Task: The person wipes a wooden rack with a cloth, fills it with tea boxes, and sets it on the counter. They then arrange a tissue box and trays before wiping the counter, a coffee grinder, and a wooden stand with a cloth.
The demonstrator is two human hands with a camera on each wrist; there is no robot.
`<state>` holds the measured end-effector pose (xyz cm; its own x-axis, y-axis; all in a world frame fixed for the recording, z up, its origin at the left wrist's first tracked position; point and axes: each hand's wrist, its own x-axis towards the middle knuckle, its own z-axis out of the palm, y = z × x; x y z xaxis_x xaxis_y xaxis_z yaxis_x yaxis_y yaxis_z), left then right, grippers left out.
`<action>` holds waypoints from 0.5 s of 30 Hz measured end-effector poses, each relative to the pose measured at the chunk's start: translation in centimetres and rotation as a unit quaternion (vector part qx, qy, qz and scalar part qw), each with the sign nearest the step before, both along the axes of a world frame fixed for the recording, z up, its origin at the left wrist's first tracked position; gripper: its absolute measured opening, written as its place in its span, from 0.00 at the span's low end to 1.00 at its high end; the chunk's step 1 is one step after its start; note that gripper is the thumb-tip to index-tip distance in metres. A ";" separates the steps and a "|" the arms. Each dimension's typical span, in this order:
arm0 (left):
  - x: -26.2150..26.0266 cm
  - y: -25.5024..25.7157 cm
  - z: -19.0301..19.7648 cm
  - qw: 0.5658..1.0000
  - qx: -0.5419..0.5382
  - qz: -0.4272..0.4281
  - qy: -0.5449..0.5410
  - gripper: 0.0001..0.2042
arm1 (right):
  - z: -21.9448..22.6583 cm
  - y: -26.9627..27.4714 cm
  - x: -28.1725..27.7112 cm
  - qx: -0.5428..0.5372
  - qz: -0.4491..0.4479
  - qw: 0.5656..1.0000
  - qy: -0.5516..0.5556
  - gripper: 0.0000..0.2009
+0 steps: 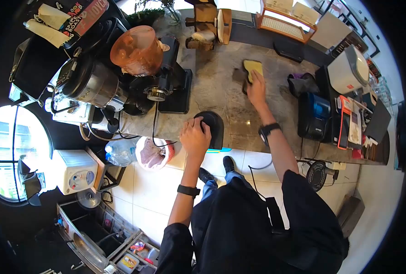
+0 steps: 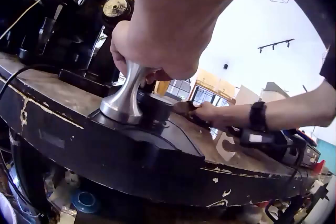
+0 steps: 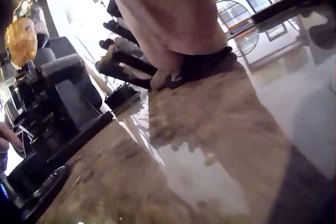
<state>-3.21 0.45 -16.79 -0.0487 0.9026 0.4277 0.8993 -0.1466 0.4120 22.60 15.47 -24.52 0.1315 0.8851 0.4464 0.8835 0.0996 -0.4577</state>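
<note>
My left hand (image 1: 195, 138) grips a silver metal tamper (image 2: 125, 100) from above, over a black mat (image 1: 216, 132) at the counter's front edge. In the left wrist view the fingers of the left hand (image 2: 157, 48) curl round its top, and its base stands on the mat. Farther back on the counter, my right hand (image 1: 257, 91) holds a yellow and dark sponge (image 1: 253, 67) against the surface. The right wrist view shows the right hand (image 3: 173, 40) low over the brown counter, the thumb beside the sponge's dark edge; the other fingertips are hidden.
A grinder with an orange hopper (image 1: 137, 50) and an espresso machine (image 1: 93, 82) stand left on the counter (image 1: 239, 123). To the right are a dark crumpled cloth (image 1: 302, 85), a black device (image 1: 313, 114) and a white container (image 1: 349, 71). A wooden stand (image 1: 204, 23) is at the back.
</note>
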 end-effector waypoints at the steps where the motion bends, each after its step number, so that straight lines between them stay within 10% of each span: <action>1: 0.2 0.2 0.0 1.000 -0.001 0.021 -0.004 0.08 | 0.1 2.2 -1.5 0.008 0.012 1.000 -0.007 0.25; 7: 0.4 0.4 -0.5 0.998 0.004 0.050 0.025 0.06 | 1.4 10.2 -8.3 -0.012 0.187 0.982 0.001 0.25; 9: 0.7 0.7 -0.5 0.999 0.012 0.045 0.019 0.06 | 4.4 9.2 -9.9 -0.244 0.240 0.939 0.030 0.24; 12: 0.8 0.6 -0.4 0.998 0.002 0.059 0.036 0.05 | 1.3 8.7 -10.3 -0.051 0.408 0.912 -0.005 0.22; 15: 0.7 0.6 -0.7 0.996 0.034 0.053 0.058 0.05 | 1.2 5.7 -9.0 -0.120 0.451 0.882 0.067 0.23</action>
<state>-2.47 1.05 -17.53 -0.0893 0.8636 0.4963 0.9521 -0.0723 0.2973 13.64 21.19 -23.34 -0.6372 0.7237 0.2651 0.4317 0.6201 -0.6551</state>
